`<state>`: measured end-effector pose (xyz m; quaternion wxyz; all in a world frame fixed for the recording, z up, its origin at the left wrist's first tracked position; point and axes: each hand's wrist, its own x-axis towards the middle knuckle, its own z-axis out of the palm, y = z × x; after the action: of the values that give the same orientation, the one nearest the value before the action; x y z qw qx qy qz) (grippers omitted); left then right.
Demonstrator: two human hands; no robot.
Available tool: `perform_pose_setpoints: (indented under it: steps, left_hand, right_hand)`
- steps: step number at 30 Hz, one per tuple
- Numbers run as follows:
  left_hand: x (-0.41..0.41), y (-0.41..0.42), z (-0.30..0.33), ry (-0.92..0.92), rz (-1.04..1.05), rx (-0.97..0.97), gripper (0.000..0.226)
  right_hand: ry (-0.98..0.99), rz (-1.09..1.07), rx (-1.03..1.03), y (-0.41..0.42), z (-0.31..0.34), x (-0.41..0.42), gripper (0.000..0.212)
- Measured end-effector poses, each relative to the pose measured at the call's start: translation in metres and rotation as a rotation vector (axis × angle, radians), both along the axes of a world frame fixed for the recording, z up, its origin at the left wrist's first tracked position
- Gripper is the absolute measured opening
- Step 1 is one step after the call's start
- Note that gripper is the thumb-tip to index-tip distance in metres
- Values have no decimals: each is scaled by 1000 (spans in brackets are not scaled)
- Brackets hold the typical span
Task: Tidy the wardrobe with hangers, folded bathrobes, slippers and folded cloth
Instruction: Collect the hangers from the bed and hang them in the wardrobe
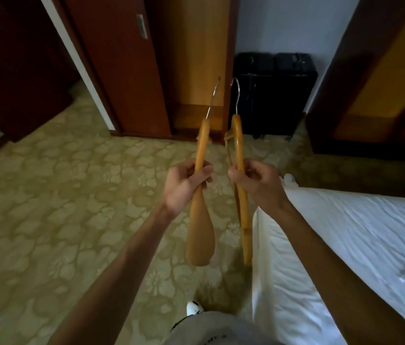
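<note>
We record two wooden hangers held out in front of the body, one per hand, both seen nearly edge-on. The left hand curls its fingers and thumb around the left hanger about midway along its length. That hanger is smooth, honey-coloured, glossy wood; its near end broadens into a rounded paddle shape pointing toward 6 o'clock, and its thin metal hook points toward 12 o'clock, leaning slightly to 1. Long axis: 6 to 12.

The right hand pinches the right hanger between curled fingers and thumb. Same glossy wood, narrower in this aspect, with a thin lower bar visible beside the main arm. Its curved metal hook points to 12 o'clock; the near tip points to 6. The two hangers lie roughly parallel, near each other, not touching.

At 12 o'clock stands the wardrobe, open, with a light orange-wood interior and dark reddish-brown door panels. To its right, at 1 o'clock, sits a black soft-sided suitcase against a pale wall. At 4 o'clock a bed with wrinkled white sheets. The carpet is yellow-green with a raised floral pattern. We find no legible writing anywhere.
</note>
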<state>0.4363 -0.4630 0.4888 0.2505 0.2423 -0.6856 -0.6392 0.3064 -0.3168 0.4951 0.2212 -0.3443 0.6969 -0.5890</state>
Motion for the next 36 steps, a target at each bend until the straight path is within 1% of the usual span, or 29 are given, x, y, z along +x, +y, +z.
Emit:
perform_pose_setpoints:
  steps: [2, 6, 9, 13, 18, 21, 25, 29, 33, 36]
  left_hand:
    - [-9, -43, -3, -1, 19, 8, 15]
    - [-29, -116, -13, -13, 55, 21, 14]
    - [-54, -160, -30, -9, 84, 59, 14]
    - [-100, -222, -48, -42, 82, 86, 14]
    - [-178, -327, -64, -74, 97, 130, 19]
    - [-232, -392, -57, -47, 131, 146, 23]
    - [-294, -473, -28, -31, 153, 105, 20]
    - [-336, -539, -16, -17, 181, 84, 24]
    - [-373, -601, -10, 14, 222, 94, 13]
    - [-403, -648, -11, 6, 215, 78, 13]
  right_hand:
    - [-5, 22, -4, -44, 0, -12, 13]
    - [-5, 43, 20, -119, 1, -35, 15]
    - [-17, 43, 45, -165, -4, -59, 11]
    - [-55, 18, 78, -235, -17, -110, 11]
    - [-99, 28, 61, -340, -34, -181, 15]
    - [-111, 58, 69, -407, -34, -232, 15]
    - [-130, 109, 72, -496, -18, -299, 13]
    - [-140, 143, 59, -569, -8, -345, 11]
    - [-185, 170, 51, -629, -4, -385, 14]
    - [-188, 184, 46, -674, -4, -415, 12]
